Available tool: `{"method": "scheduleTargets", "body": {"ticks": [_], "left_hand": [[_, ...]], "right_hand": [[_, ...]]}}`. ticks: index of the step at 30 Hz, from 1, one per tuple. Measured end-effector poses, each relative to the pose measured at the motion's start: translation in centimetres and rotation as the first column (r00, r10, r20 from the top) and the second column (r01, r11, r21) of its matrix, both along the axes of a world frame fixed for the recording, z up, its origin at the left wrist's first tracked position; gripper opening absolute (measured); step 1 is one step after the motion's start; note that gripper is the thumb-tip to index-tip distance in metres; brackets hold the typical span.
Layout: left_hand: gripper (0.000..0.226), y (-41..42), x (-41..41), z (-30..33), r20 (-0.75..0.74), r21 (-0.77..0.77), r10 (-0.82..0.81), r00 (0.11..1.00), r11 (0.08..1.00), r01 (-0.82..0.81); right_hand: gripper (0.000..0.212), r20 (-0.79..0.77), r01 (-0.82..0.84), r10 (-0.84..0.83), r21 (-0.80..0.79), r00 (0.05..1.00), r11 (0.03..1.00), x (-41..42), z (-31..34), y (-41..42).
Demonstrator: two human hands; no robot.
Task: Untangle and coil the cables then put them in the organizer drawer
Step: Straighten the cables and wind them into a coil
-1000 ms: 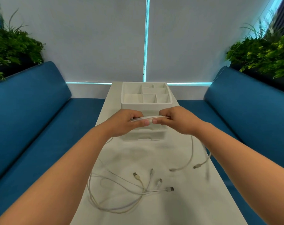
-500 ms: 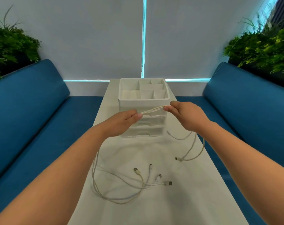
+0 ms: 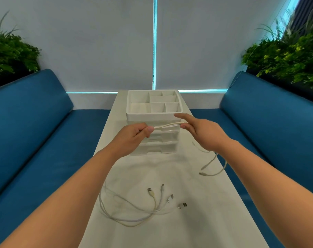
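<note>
White table (image 3: 179, 228), cable (image 3: 167, 125) stretched between left hand (image 3: 134, 136) and right hand (image 3: 203, 132)

Organizer (image 3: 153, 115): matt white plastic. Cables (image 3: 134, 210): smooth white sheathing, metal plug ends. Table (image 3: 170, 233): smooth, faintly glossy. Benches (image 3: 35, 140): blue cloth.

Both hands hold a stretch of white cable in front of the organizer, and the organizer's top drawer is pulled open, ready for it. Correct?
Not quite. The head view shows the organizer with every drawer shut. The rest stands: the left hand and the right hand hold a stretch of white cable in front of it.
</note>
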State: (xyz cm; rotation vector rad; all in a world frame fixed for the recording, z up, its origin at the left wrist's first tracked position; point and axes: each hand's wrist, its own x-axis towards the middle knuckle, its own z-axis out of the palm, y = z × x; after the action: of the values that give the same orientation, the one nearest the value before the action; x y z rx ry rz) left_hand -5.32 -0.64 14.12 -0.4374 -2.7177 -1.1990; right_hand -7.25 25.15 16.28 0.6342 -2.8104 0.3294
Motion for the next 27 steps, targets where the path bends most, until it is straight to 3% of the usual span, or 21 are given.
{"method": "scheduleTargets", "body": {"ticks": [3,7,10,15,21,24,27], "left_hand": [[0.039,0.1,0.0,0.4,-0.009,0.029,-0.006,1.0,1.0,0.006],[0.039,1.1,0.1,1.3,-0.037,0.065,-0.021,0.999,0.998,0.023],[0.041,1.9,0.2,2.2,-0.064,0.109,-0.017,0.998,0.994,0.024],[0.047,1.6,0.2,3.2,-0.062,0.206,0.002,0.998,0.978,0.011],[0.045,1.2,1.0,3.6,-0.06,0.238,0.049,0.997,0.971,-0.034],[0.049,1.3,1.3,3.8,-0.044,0.29,0.08,0.996,0.955,-0.064],[0.049,1.1,1.5,3.8,0.024,0.265,0.077,0.997,0.961,-0.08]], "right_hand": [[0.033,0.051,0.01,-0.009,-0.017,0.999,1.0,-0.1,0.3,0.0],[0.022,0.279,0.02,-0.019,0.0,0.96,1.0,-0.1,1.6,-0.6],[0.018,0.374,-0.004,0.052,-0.13,0.926,0.991,0.2,2.5,-1.8],[0.012,0.314,-0.026,0.197,-0.475,0.929,0.879,0.5,2.4,-3.0],[0.05,0.354,0.009,0.168,-0.447,0.92,0.895,0.5,2.2,-1.5],[0.056,0.383,0.1,0.083,-0.434,0.92,0.895,0.3,1.2,-1.0],[0.062,0.305,0.137,0.022,-0.487,0.952,0.863,0.1,0.5,-0.8]]}}
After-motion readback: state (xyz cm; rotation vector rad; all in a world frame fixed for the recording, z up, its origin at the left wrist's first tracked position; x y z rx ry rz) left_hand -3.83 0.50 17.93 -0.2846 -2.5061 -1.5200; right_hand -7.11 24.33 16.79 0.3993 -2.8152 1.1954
